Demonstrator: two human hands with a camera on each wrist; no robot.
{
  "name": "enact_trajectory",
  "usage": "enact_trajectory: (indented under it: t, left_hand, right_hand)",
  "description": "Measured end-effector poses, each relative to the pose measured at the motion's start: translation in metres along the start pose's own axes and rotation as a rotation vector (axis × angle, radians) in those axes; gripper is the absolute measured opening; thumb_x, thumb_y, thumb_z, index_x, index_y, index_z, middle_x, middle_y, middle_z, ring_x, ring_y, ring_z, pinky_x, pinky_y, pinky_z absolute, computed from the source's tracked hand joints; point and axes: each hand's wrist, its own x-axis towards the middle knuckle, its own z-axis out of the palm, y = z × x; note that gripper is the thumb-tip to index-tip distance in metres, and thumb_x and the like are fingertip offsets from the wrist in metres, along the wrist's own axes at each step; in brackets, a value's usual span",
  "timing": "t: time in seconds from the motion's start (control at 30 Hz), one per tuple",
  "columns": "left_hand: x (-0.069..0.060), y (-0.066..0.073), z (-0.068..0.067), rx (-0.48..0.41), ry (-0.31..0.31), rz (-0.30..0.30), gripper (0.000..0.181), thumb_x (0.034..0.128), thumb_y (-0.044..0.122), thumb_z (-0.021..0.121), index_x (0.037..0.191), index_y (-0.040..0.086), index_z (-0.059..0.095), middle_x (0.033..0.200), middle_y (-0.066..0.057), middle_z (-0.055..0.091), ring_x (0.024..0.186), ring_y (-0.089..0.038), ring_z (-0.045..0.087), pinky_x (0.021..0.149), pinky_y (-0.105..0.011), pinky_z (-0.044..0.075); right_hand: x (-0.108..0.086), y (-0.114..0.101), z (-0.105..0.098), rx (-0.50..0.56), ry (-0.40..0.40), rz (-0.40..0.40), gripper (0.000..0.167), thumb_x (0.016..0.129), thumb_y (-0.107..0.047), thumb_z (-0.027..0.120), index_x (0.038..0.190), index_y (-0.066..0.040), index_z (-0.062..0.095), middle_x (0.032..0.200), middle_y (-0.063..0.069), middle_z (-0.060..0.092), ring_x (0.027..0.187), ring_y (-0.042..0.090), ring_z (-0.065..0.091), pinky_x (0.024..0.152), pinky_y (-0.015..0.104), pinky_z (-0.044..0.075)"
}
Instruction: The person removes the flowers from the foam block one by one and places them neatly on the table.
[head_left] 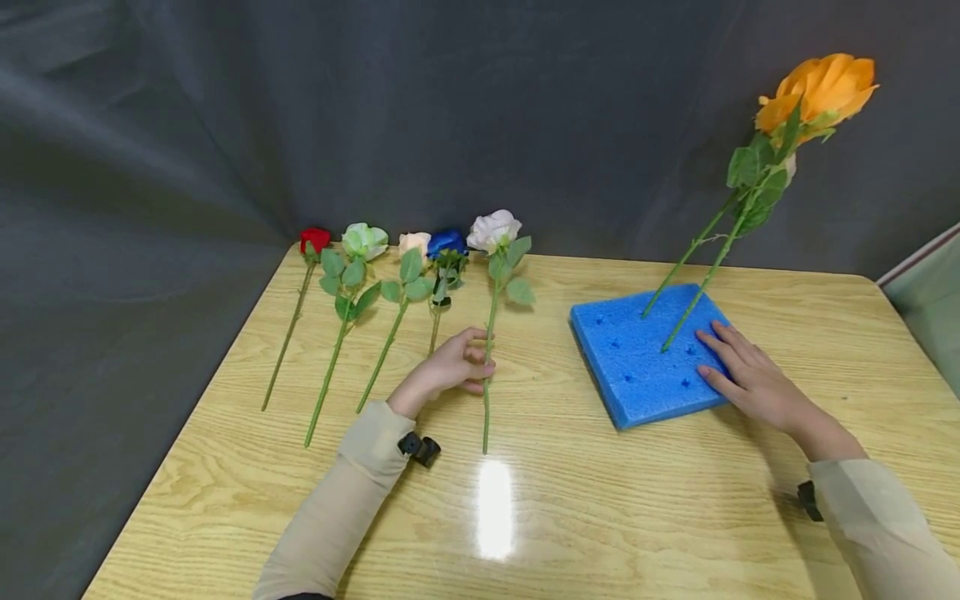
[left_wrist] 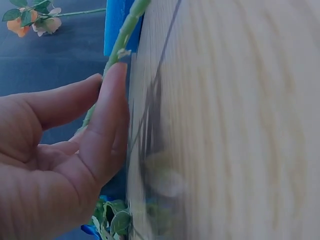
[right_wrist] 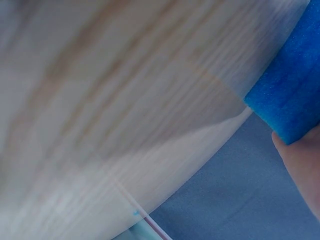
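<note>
My left hand (head_left: 455,364) pinches the green stem of a white rose (head_left: 495,231) between thumb and fingers. Close up in the left wrist view, the stem (left_wrist: 131,22) runs past the fingertips, a little off the tabletop. Over on the right, my right hand (head_left: 757,387) rests with fairly straight fingers on the near right edge of a blue foam block (head_left: 645,387) with several small holes. A large orange flower (head_left: 825,96) and a pale flower (head_left: 789,167), mostly hidden behind it, stand tilted in the foam. The right wrist view catches only part of the hand at the foam (right_wrist: 290,90).
Left of the white rose lie a red rose (head_left: 315,240), a pale green rose (head_left: 365,241), a peach rose (head_left: 414,243) and a blue rose (head_left: 447,243), stems toward me. Dark cloth (head_left: 450,108) hangs behind the wooden table (head_left: 600,508).
</note>
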Motion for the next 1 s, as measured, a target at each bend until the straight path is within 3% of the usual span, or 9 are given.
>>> enact_trajectory:
  t: [0.33,0.57,0.77,1.0]
  left_hand:
    - [-0.003,-0.003,-0.006,0.041,-0.015,-0.071,0.062,0.0962,0.0,0.052,0.15,0.0,0.019,0.126,-0.026,0.051,0.113,-0.037,0.059,0.082,-0.035,0.059]
    - [-0.002,-0.003,-0.005,0.041,0.001,-0.098,0.06,0.0962,0.0,0.051,0.149,0.0,0.022,0.131,-0.028,0.046,0.114,-0.038,0.057,0.083,-0.035,0.059]
    - [-0.001,-0.001,-0.004,0.063,0.029,-0.103,0.054,0.099,0.005,0.047,0.148,0.0,0.025,0.13,-0.026,0.049,0.1,-0.028,0.061,0.078,-0.032,0.06]
    - [-0.002,-0.001,-0.005,0.091,0.063,-0.098,0.05,0.1002,0.006,0.044,0.147,0.0,0.027,0.123,-0.024,0.051,0.081,-0.015,0.054,0.071,-0.028,0.059]
  right_hand:
    - [0.0,-0.002,-0.001,0.005,-0.004,0.005,0.061,0.103,-0.027,0.041,0.153,-0.003,0.015,0.157,0.03,0.005,0.146,0.046,-0.003,0.119,0.06,-0.004]
    - [0.0,-0.002,-0.001,0.006,0.003,0.003,0.061,0.103,-0.027,0.042,0.152,-0.002,0.017,0.157,0.03,0.006,0.146,0.046,-0.002,0.116,0.065,-0.001]
    - [0.0,-0.004,-0.002,0.018,-0.001,0.01,0.061,0.103,-0.027,0.042,0.152,-0.002,0.018,0.156,0.031,0.007,0.146,0.047,-0.003,0.111,0.072,-0.004]
    - [0.003,-0.017,-0.002,0.017,-0.035,0.049,0.059,0.104,-0.025,0.036,0.15,0.005,0.014,0.155,0.035,0.001,0.143,0.051,-0.007,0.107,0.074,-0.009]
